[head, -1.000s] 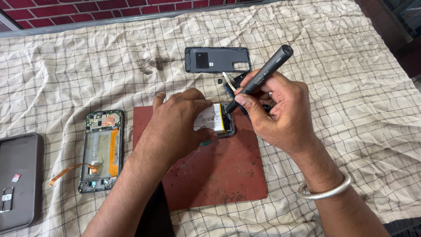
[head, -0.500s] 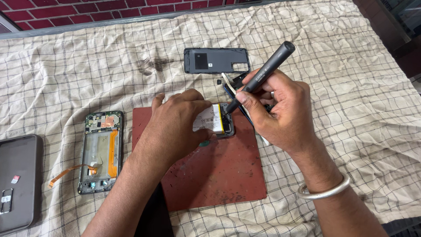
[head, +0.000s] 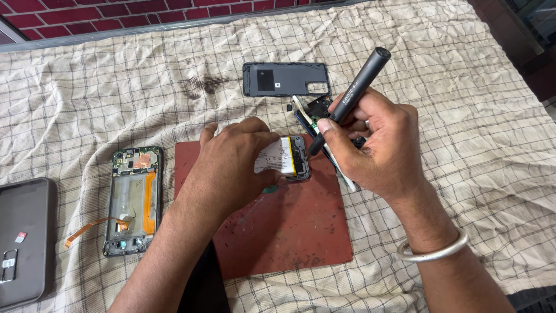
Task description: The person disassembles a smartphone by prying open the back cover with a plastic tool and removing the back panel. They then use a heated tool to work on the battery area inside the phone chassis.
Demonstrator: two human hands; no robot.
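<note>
The left hand (head: 231,168) is pressing down the opened phone (head: 286,157) while right hand (head: 376,145) fingers are gripping the screwdriver (head: 347,98), with screws probably left to do.

Matt black plastic screwdriver (head: 353,98) — rough checked cloth (head: 463,116), scuffed red mat (head: 289,232).

An open phone (head: 286,159) lies flat on a red mat (head: 289,232). Its back is off, and a white battery (head: 277,160) with a yellow edge shows inside. A black pen-shaped screwdriver (head: 350,95) leans over it, tip down at the phone's top end.
</note>
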